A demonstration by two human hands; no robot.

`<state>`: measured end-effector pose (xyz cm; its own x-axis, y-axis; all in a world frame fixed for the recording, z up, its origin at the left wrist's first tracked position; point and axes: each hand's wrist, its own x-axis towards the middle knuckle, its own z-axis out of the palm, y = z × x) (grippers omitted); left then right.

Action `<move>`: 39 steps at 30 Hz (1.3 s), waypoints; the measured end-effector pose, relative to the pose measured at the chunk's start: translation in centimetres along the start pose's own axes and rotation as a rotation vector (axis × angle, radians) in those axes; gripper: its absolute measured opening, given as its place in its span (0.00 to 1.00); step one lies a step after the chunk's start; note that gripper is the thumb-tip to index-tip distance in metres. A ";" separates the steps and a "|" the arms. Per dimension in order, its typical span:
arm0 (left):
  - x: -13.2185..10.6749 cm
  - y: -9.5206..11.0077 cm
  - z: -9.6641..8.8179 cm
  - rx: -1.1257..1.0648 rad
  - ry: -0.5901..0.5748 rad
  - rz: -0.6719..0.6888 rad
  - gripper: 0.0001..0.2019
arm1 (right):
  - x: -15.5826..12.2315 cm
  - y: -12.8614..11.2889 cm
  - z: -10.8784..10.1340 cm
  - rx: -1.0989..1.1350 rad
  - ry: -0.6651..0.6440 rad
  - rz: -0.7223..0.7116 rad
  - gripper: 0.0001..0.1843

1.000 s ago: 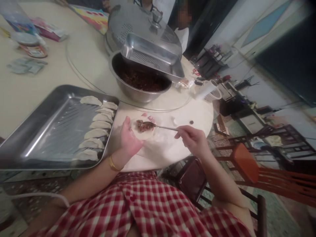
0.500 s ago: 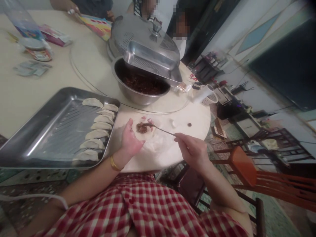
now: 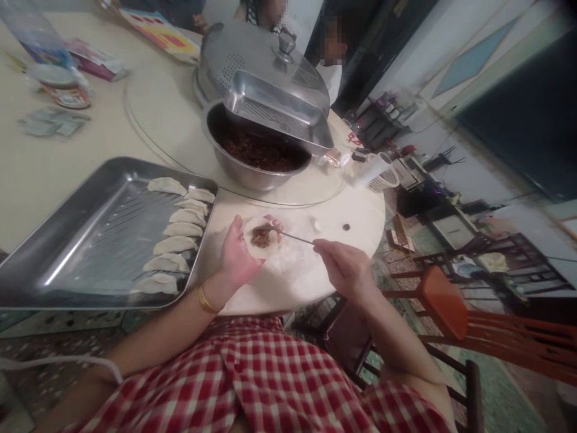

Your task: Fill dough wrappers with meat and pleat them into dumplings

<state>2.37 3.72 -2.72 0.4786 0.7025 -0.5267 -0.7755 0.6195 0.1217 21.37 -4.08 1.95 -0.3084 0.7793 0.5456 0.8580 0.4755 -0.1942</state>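
Observation:
On the palm of my left hand (image 3: 237, 255) lies a round dumpling wrapper (image 3: 258, 252), its edge cupped by the thumb and fingers. Dark minced filling (image 3: 260, 237) sits in the middle of it. My right hand (image 3: 346, 264) pinches the end of a thin metal spoon (image 3: 297, 237), whose tip rests at the filling. Just beyond both hands stands a steel bowl (image 3: 255, 178) holding more dark filling. Several folded dumplings (image 3: 183, 230) line the right side of a large metal tray (image 3: 81, 264), left of my left hand.
A smaller steel tray (image 3: 277, 114) leans over the bowl, against a large lidded pot (image 3: 261, 51). A white basket (image 3: 385, 177) stands at the table's right edge. A jar (image 3: 65, 93) and a bottle (image 3: 38, 36) are far left. Other people sit across the table.
My right hand has shifted slightly left and up with the spoon. The filling looks more spread across the wrapper. My left hand stays nearly in place.

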 end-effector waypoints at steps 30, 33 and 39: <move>-0.5 0.0 0.2 0.068 0.051 -0.008 0.25 | 14.9 10.5 7.2 -0.295 -0.154 0.413 0.19; -0.5 -0.1 -0.1 0.088 0.028 -0.010 0.26 | 10.1 11.1 5.4 -0.187 0.165 0.419 0.20; 0.0 -0.5 -0.5 0.111 -0.045 -0.035 0.28 | -1.7 12.7 4.1 -0.203 0.151 0.504 0.23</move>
<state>2.61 3.24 -3.18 0.5242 0.6934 -0.4944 -0.7088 0.6770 0.1979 31.10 2.30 -4.75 0.2098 0.8158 0.5390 0.9502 -0.0403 -0.3089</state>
